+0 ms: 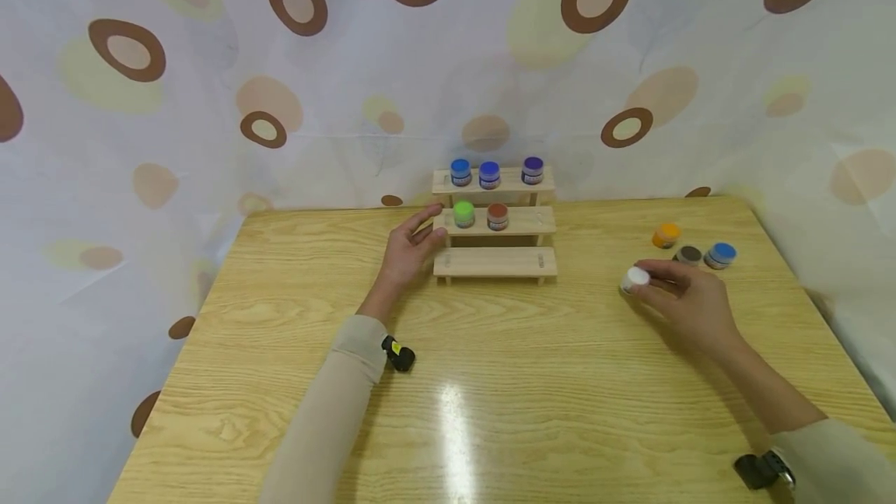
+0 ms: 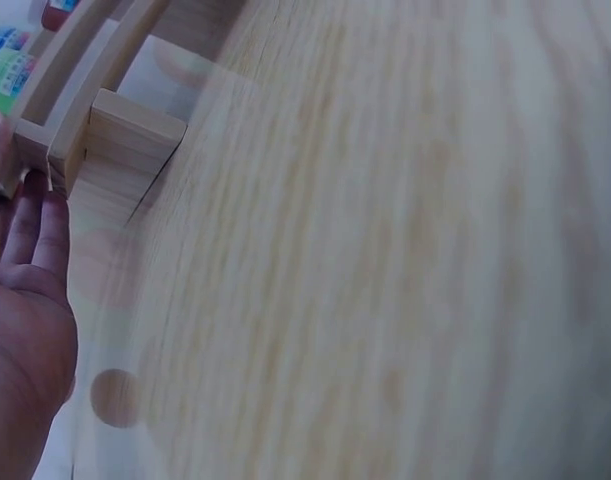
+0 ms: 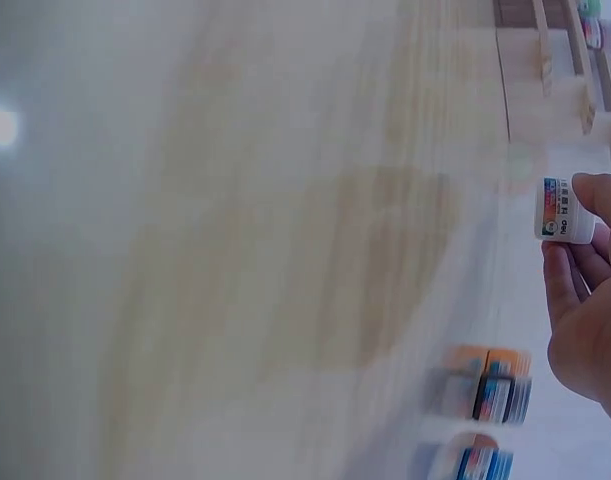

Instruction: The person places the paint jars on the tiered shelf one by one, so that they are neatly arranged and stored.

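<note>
A three-step wooden stand (image 1: pixel 495 262) stands at the back of the table. My left hand (image 1: pixel 409 251) holds the left end of its middle step, thumb at the front corner and fingers behind; the left wrist view shows the fingertips against the wood. My right hand (image 1: pixel 689 306) pinches a small white paint jar (image 1: pixel 635 278) between thumb and fingers, right of the stand. Its printed label faces the right wrist camera. On the middle step sit a green jar (image 1: pixel 463 214) and a red-brown jar (image 1: pixel 498 216). The top step bears two blue jars (image 1: pixel 489 175) and a purple jar (image 1: pixel 533 170).
Beyond my right hand stand an orange jar (image 1: pixel 666 236), a dark brown jar (image 1: pixel 689 255), partly hidden by the hand, and a blue jar (image 1: pixel 720 255). A patterned cloth (image 1: pixel 336 99) hangs behind the wooden table (image 1: pixel 532 395) and along its sides.
</note>
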Demonstrator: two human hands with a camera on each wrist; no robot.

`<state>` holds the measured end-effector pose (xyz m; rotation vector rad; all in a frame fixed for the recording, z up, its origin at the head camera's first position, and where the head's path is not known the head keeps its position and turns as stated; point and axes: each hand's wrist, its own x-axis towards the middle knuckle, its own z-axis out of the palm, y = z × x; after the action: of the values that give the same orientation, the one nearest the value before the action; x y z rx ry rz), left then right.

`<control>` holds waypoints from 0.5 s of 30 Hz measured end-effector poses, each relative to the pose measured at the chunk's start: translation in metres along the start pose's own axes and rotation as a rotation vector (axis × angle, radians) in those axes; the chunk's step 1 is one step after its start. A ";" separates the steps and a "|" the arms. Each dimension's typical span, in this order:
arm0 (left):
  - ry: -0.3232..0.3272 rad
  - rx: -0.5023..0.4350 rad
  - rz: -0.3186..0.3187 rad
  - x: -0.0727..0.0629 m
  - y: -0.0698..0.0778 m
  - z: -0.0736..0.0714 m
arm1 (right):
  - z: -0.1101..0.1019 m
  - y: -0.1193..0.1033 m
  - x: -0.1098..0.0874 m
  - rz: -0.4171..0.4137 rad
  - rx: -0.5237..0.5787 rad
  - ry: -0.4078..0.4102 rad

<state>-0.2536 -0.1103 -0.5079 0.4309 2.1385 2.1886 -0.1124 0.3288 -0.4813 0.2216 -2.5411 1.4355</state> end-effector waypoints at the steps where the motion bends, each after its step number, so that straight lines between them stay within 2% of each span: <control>1: 0.001 -0.001 -0.001 0.000 0.000 0.000 | 0.005 -0.003 0.002 -0.001 0.018 -0.005; 7: 0.006 -0.021 -0.002 0.001 -0.001 -0.001 | 0.032 -0.019 0.021 -0.021 0.080 -0.040; 15: -0.002 -0.021 -0.008 0.001 0.001 0.000 | 0.061 -0.040 0.044 -0.070 0.059 -0.052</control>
<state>-0.2540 -0.1100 -0.5067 0.4223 2.1099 2.2029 -0.1524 0.2551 -0.4674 0.3585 -2.5063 1.4983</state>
